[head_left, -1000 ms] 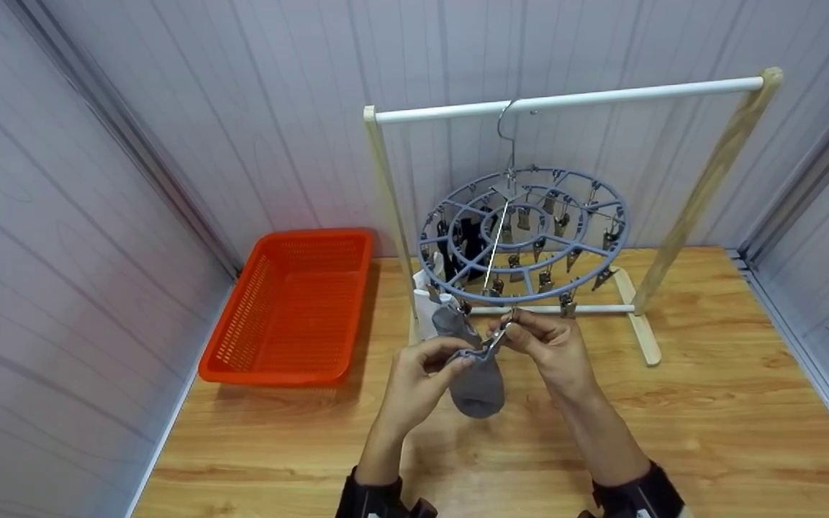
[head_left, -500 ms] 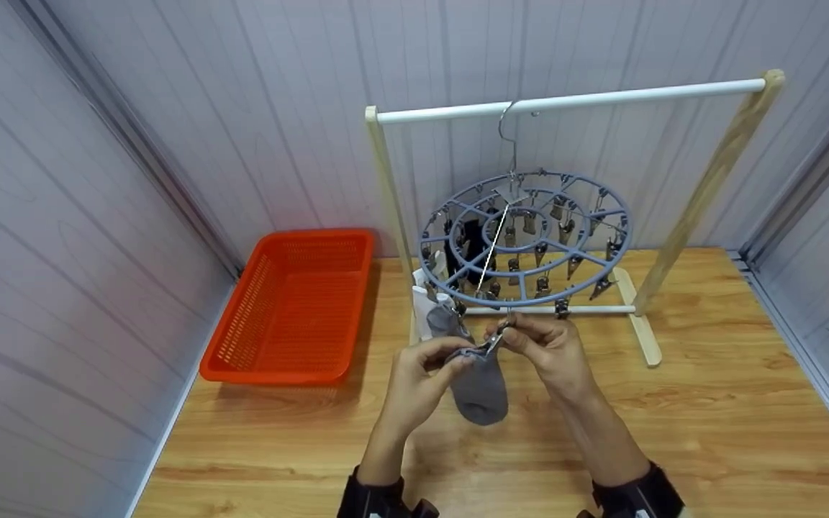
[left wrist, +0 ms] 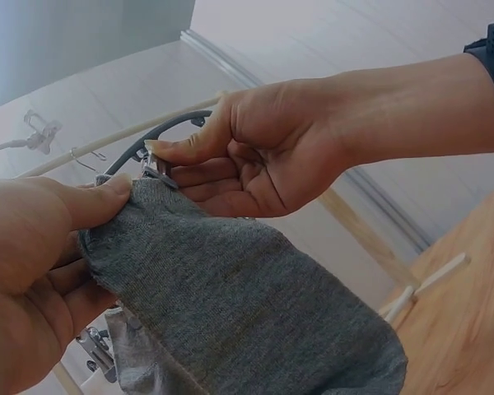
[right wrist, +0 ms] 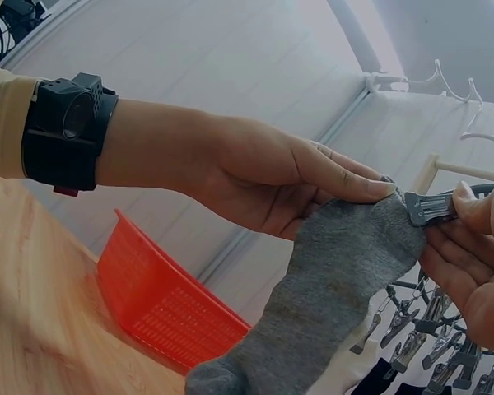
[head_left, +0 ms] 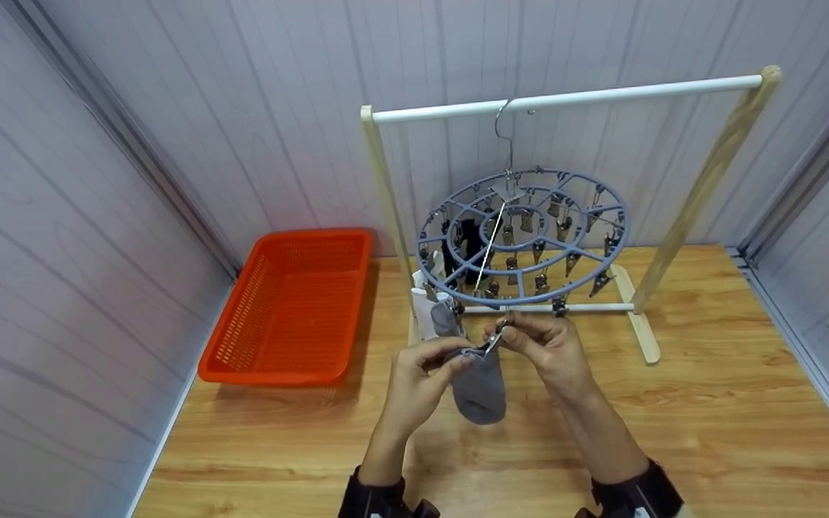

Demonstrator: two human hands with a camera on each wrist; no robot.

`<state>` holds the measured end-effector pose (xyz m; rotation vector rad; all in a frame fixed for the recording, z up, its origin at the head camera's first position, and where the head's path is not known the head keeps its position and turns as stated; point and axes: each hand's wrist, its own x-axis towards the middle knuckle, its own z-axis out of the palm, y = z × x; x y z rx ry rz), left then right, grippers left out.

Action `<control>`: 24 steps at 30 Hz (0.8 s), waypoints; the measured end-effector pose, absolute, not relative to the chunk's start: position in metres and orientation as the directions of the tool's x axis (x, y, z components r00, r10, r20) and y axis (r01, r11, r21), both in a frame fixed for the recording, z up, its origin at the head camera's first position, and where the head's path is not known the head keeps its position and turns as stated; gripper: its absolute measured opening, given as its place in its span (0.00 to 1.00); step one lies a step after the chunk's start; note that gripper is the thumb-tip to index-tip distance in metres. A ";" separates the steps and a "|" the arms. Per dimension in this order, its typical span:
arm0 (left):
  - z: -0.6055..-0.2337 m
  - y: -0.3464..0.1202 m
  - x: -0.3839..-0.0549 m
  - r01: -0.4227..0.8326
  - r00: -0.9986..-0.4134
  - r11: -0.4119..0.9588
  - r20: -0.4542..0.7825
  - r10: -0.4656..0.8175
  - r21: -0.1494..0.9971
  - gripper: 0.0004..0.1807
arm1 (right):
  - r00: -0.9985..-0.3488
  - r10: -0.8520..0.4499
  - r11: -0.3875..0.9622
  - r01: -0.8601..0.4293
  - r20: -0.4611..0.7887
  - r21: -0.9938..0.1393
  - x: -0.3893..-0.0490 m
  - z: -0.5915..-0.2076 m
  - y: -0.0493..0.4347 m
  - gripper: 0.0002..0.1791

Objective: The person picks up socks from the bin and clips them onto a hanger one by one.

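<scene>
A grey sock [head_left: 479,392] hangs from my left hand [head_left: 420,378], whose thumb and fingers pinch its cuff. My right hand [head_left: 547,352] pinches a metal clip [right wrist: 431,209] by its handle end, and the clip's mouth lies over the edge of the cuff in the right wrist view. The clip hangs from the front rim of a round blue-grey drying rack [head_left: 522,295]. Just behind my left hand, another grey sock [head_left: 447,318] and a white sock [head_left: 423,313] hang on the rack's left side. Black socks [head_left: 468,244] hang farther back.
The rack hangs by a metal hook [head_left: 504,122] from the white bar [head_left: 601,95] of a wooden stand [head_left: 706,187]. Several clips dangle under the rings. An orange basket [head_left: 285,374] stands on the wooden table [head_left: 731,432] to the left. Panel walls enclose the sides and back.
Both hands keep their grips on the cuff and clip, with hardly any movement. The rack has turned a little and its clips have swung slightly. The sock's toe hangs slightly lower.
</scene>
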<state>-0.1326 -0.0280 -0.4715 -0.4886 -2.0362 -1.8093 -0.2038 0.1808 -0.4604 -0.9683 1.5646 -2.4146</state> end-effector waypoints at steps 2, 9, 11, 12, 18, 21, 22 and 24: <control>-0.471 -0.027 -0.132 0.495 -0.868 0.113 0.497 0.013 0.862 0.07 | -0.792 -0.409 -0.468 -0.244 0.453 -0.850 -0.203 -0.461 0.180 0.12; -0.471 -0.025 -0.132 0.503 -0.861 0.133 0.509 -0.014 0.854 0.08 | -0.801 -0.417 -0.438 -0.236 0.429 -0.867 -0.201 -0.462 0.181 0.10; -0.471 -0.024 -0.132 0.505 -0.859 0.136 0.512 -0.022 0.852 0.08 | -0.803 -0.416 -0.427 -0.242 0.427 -0.871 -0.200 -0.461 0.181 0.10; -0.471 -0.024 -0.132 0.507 -0.857 0.136 0.514 -0.028 0.851 0.08 | -0.803 -0.416 -0.423 -0.244 0.426 -0.873 -0.200 -0.461 0.181 0.09; -0.472 -0.024 -0.133 0.528 -0.841 0.141 0.538 -0.052 0.838 0.08 | -0.788 -0.410 -0.420 -0.284 0.459 -0.862 -0.196 -0.459 0.179 0.10; -0.473 -0.025 -0.134 0.531 -0.838 0.141 0.542 -0.062 0.836 0.08 | -0.775 -0.408 -0.417 -0.312 0.482 -0.854 -0.196 -0.459 0.178 0.11; -0.473 -0.025 -0.134 0.533 -0.835 0.145 0.546 -0.065 0.833 0.08 | -0.770 -0.411 -0.414 -0.319 0.488 -0.852 -0.196 -0.459 0.177 0.11; -0.473 -0.025 -0.134 0.537 -0.831 0.150 0.551 -0.072 0.830 0.07 | -0.764 -0.411 -0.415 -0.330 0.498 -0.848 -0.196 -0.460 0.176 0.12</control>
